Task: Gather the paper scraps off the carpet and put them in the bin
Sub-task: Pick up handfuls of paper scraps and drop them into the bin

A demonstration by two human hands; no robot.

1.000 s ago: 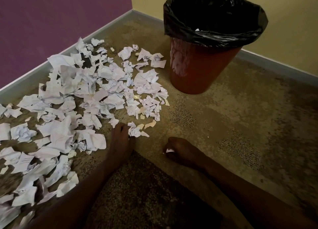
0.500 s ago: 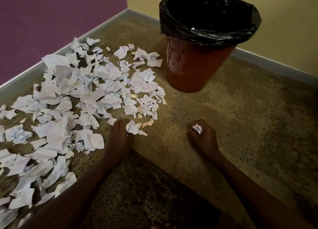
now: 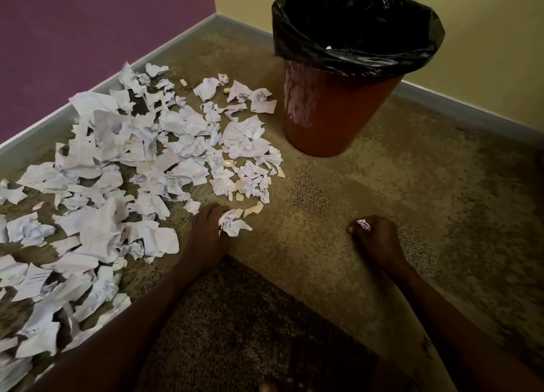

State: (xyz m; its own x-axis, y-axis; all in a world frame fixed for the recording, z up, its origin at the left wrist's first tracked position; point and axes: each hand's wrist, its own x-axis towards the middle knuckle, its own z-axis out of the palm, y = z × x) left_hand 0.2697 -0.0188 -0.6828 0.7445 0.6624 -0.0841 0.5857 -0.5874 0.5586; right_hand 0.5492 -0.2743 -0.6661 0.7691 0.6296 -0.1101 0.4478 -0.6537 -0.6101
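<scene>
Head view, read left to right. Torn and crumpled white paper scraps (image 3: 117, 185) cover the left half of the mottled tan-brown carpet (image 3: 368, 200), running along the grey skirting board under the purple wall (image 3: 88, 23). Spread is dense; most of the job is undone.

Left hand (image 3: 207, 229) lies low on the carpet at the near right edge of the spread. Fingers touch a small crumpled white scrap (image 3: 232, 222); whether they are curled round it or only pressed against it cannot be told from this angle.

Right hand (image 3: 375, 238) sits on bare carpet, well apart from the pile, fingers curled tight round a small white paper wad (image 3: 363, 224) that peeps out at the knuckles.

Far right and beyond: round terracotta-red plastic bin with black liner bag (image 3: 338, 103), upright in the corner by the yellow wall, mouth open. A sliver of white shows inside.

Judged step: pick-and-carry cycle, right hand loaded. Next move calls for lifting that hand above the bin rim and letting go over the liner, not short of it. Left hand needs a firm pinch on its scrap; light paper may slip or flutter wide.
</scene>
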